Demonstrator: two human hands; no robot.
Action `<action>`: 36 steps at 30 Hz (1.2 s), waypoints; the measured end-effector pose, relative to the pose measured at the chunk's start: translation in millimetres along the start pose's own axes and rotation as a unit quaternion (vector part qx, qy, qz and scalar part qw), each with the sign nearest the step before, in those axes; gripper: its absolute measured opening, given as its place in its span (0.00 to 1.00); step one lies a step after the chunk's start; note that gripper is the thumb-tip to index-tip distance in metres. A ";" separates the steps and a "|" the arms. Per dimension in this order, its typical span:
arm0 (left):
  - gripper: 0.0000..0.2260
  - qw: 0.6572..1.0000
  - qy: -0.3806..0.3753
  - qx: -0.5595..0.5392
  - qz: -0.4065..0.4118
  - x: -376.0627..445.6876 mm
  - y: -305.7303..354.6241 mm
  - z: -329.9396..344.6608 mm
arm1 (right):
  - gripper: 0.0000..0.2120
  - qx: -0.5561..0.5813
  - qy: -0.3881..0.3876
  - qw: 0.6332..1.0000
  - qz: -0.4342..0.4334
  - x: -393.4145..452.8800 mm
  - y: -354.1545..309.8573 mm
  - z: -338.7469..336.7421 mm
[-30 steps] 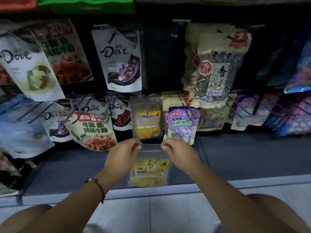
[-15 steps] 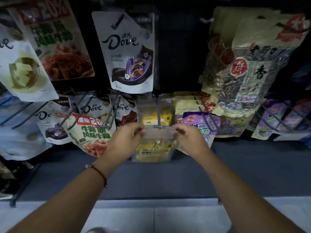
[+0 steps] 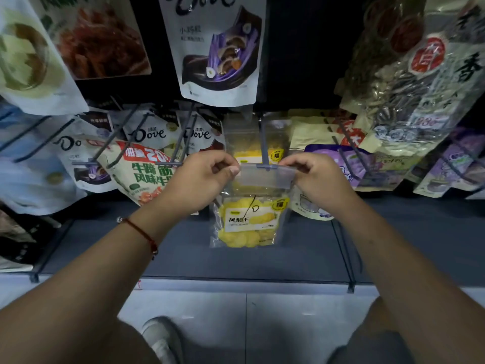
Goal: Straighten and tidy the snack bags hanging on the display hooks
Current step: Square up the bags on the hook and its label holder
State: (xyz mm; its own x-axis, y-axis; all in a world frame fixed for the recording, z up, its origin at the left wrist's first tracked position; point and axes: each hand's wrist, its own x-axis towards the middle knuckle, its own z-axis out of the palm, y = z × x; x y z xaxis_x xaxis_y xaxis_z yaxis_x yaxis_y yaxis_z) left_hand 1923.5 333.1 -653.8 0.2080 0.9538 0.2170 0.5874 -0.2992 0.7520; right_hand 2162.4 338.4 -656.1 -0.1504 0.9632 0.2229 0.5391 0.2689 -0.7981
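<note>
Item: clear plastic pouch of yellow dried pineapple, raised from low before the shelf to the grey metal hook's tip. Left hand and right hand each pinched a header corner, grip closed. Rehanging appeared imminent.

clear glossy plastic pineapple bag, metal hook
</note>
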 end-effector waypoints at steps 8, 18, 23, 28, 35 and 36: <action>0.04 0.998 0.056 0.024 0.007 -9.8 8.3 11.2 | 0.07 -0.006 0.066 0.998 0.000 -5.0 -2.2 -1.3; 0.06 0.990 0.112 0.075 -0.034 6.4 8.7 28.5 | 0.05 -0.031 0.114 0.992 0.044 3.4 10.1 14.1; 0.07 0.985 0.150 0.070 -0.054 18.1 7.7 38.7 | 0.06 -0.054 0.140 0.988 0.035 10.8 10.2 22.1; 0.09 0.979 0.172 0.102 -0.032 32.6 2.1 45.9 | 0.08 -0.083 0.156 0.984 0.032 20.6 11.3 25.3; 0.10 0.968 0.200 0.153 -0.006 51.7 -8.3 54.9 | 0.11 -0.123 0.163 0.979 0.004 31.9 18.4 28.9; 0.11 0.966 0.200 0.163 0.002 53.3 -9.1 55.8 | 0.12 -0.130 0.160 0.978 -0.003 33.0 21.0 29.6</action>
State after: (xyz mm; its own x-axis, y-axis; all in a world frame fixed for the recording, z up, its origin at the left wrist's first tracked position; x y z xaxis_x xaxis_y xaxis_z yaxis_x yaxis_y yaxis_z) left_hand 1972.8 385.0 -683.8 -0.0696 0.8678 0.4919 0.8153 -0.2346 0.5293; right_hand 2144.2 375.9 -682.2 0.0913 0.9008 0.4245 0.7376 0.2252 -0.6365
